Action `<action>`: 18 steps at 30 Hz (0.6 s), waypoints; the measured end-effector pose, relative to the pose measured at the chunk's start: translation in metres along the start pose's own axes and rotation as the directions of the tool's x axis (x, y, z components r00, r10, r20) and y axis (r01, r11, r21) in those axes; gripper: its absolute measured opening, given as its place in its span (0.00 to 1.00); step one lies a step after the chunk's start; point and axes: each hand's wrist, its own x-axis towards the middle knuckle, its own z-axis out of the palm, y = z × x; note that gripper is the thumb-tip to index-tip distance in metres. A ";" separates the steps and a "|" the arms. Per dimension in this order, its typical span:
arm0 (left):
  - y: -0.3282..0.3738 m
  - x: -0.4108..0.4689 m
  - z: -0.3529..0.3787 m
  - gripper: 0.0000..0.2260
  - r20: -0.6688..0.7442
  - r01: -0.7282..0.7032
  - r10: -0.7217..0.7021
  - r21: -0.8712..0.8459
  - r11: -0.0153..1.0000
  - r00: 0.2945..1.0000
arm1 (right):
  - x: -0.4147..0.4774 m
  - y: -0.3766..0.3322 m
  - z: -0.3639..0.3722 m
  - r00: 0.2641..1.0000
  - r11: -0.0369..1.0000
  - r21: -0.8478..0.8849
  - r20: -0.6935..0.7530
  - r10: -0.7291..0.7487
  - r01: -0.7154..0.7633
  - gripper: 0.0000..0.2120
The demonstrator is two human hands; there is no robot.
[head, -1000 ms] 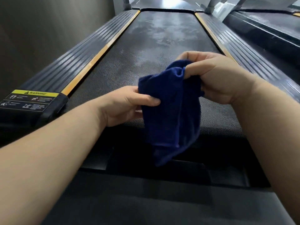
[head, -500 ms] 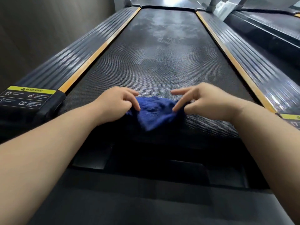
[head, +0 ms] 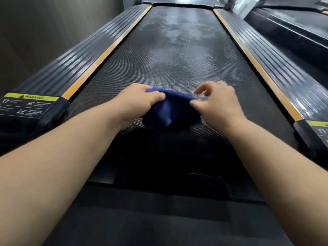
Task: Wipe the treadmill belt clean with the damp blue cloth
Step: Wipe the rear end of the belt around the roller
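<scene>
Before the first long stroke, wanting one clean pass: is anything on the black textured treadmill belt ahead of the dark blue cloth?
Nothing visible: beyond the dark blue cloth, the black textured treadmill belt shows only pale smudges.
</scene>
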 end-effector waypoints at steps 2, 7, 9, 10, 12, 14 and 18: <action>0.007 0.000 -0.002 0.06 0.097 0.111 -0.073 -0.469 0.876 0.993 | -0.001 -0.005 -0.005 0.991 0.977 0.178 -0.041 0.126 -0.117 0.11; 0.013 0.003 -0.011 0.16 0.241 0.176 0.003 -0.717 0.674 0.970 | -0.010 -0.026 -0.011 0.873 0.399 0.800 0.488 0.002 -0.448 0.16; 0.013 0.000 -0.010 0.19 0.223 0.074 0.081 -0.608 0.791 0.971 | -0.009 -0.027 -0.010 0.854 0.266 0.857 0.492 -0.169 -0.441 0.24; 0.013 -0.004 -0.009 0.18 0.184 -0.010 0.124 -0.523 0.852 0.975 | -0.009 -0.028 -0.009 0.842 0.236 0.869 0.485 -0.237 -0.435 0.25; 0.014 -0.008 -0.007 0.14 0.039 -0.195 0.214 -0.273 0.942 0.976 | -0.009 -0.027 -0.007 0.849 0.213 0.881 0.468 -0.245 -0.423 0.21; 0.012 -0.009 -0.013 0.17 -0.067 -0.287 0.288 0.019 0.958 0.955 | -0.009 -0.026 -0.007 0.877 0.257 0.876 0.454 -0.159 -0.408 0.19; 0.008 -0.014 -0.017 0.27 0.230 -0.266 0.265 -0.028 0.964 0.936 | -0.009 -0.030 -0.011 0.900 0.451 0.827 0.423 -0.108 -0.334 0.19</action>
